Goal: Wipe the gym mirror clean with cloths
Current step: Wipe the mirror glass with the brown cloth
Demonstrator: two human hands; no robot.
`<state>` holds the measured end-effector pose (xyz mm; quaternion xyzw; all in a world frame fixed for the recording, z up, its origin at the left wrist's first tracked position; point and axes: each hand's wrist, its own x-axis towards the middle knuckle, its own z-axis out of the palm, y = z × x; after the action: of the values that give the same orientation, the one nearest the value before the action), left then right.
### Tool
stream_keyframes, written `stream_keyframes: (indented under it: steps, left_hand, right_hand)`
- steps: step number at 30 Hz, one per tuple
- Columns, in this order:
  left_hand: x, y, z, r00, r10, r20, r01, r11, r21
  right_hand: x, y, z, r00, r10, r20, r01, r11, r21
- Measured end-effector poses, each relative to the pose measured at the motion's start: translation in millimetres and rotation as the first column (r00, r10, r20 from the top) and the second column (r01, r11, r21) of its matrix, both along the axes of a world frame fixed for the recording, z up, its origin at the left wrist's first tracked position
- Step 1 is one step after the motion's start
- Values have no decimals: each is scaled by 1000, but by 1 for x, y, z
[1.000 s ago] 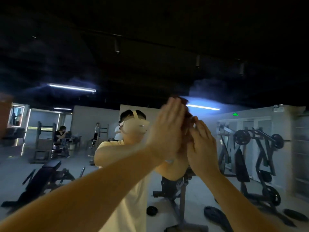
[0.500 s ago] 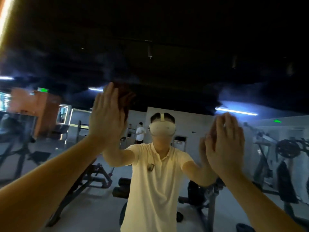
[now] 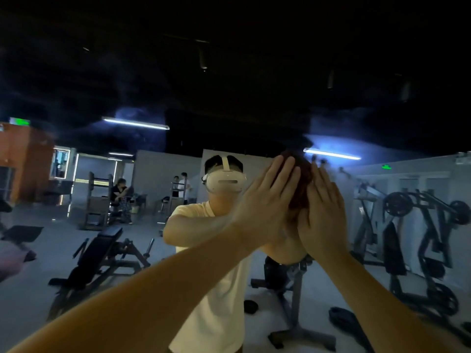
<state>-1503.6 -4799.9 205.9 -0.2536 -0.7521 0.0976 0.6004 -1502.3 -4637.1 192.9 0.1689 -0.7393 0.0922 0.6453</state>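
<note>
Under the two palms, pinned against the mirror [image 3: 254, 80]: dark reddish cloth [image 3: 299, 182], showing only between and just above the fingertips. Left hand [image 3: 267, 202] laid flat, fingers straight and close together, none curled round the fabric. Right hand [image 3: 325, 215] likewise flat and pressing, just beside the left. Held by pressure alone, then, not by a pinch. Probably mid-wipe on the glass. Risks from here: easing off the push and letting the cloth slip out from beneath the palms and drop; dragging bare skin past the cloth's edge and leaving fresh smears on the glass; working both hands over the same patch and missing the cloudy-looking stretches well above the fingertips. Counted: two hands, one mirror, one visible patch of cloth. Whether a single piece or two bunched together behind the hands, impossible to tell.
</note>
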Motion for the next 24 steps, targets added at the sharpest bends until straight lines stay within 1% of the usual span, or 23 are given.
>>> stream_keyframes:
  steps: [1, 2, 4, 6, 7, 9, 11, 13, 14, 15, 17, 19, 21, 22, 24]
  left_hand:
    - [-1, -16, 0, 999, 27, -41, -29, 998, -48]
    - [0, -34, 2, 997, 22, -72, -25, 998, -49]
    - [4, -73, 7, 999, -14, -47, 17, 998, 59]
    - [9, -104, 9, 999, 2, -53, 6, 988, 157]
    - [14, -113, 10, 999, 16, -33, -9, 977, 212]
    - [17, -112, 14, 1000, -24, -14, 28, 944, 328]
    - [13, -85, 22, 996, -81, -44, 91, 925, 369]
    - [7, -47, 32, 995, -85, -59, 100, 937, 336]
    - [3, -27, 38, 994, -91, -65, 107, 946, 308]
    - [-1, -7, 42, 994, -89, -59, 103, 953, 284]
    - [-4, 34, 49, 995, -74, -67, 87, 971, 221]
    - [-6, 71, 52, 995, -77, -67, 87, 981, 171]
    - [-7, 105, 53, 994, -94, -49, 100, 985, 139]
    - [-5, 121, 51, 995, -95, -25, 97, 988, 120]
    - [1, 150, 36, 998, -56, 7, 56, 998, 13]
  right_hand:
    - [0, 0, -6, 1000, -26, -3, 26, 1000, 5]
    - [1, 0, -10, 999, -54, 2, 54, 998, 9]
    - [3, 1, -15, 994, -104, 40, 103, 994, 20]
    - [10, 3, -18, 985, -150, 82, 148, 988, 33]
    - [14, 5, -21, 981, -169, 100, 167, 985, 31]
    - [23, 18, -31, 968, -222, 119, 227, 974, -22]
    - [28, 43, -36, 948, -276, 159, 295, 949, -108]
    - [31, 74, -40, 927, -262, 267, 320, 925, -205]
    - [31, 89, -43, 920, -235, 315, 310, 926, -215]
    - [32, 101, -45, 916, -207, 345, 282, 941, -186]
    - [36, 114, -47, 919, -157, 361, 209, 972, -111]
    - [38, 121, -44, 928, -87, 363, 133, 986, -104]
    - [40, 125, -41, 932, 6, 362, 50, 988, -148]
    - [43, 128, -41, 929, 80, 362, -10, 981, -193]
    - [50, 136, -41, 917, 218, 333, -115, 946, -303]
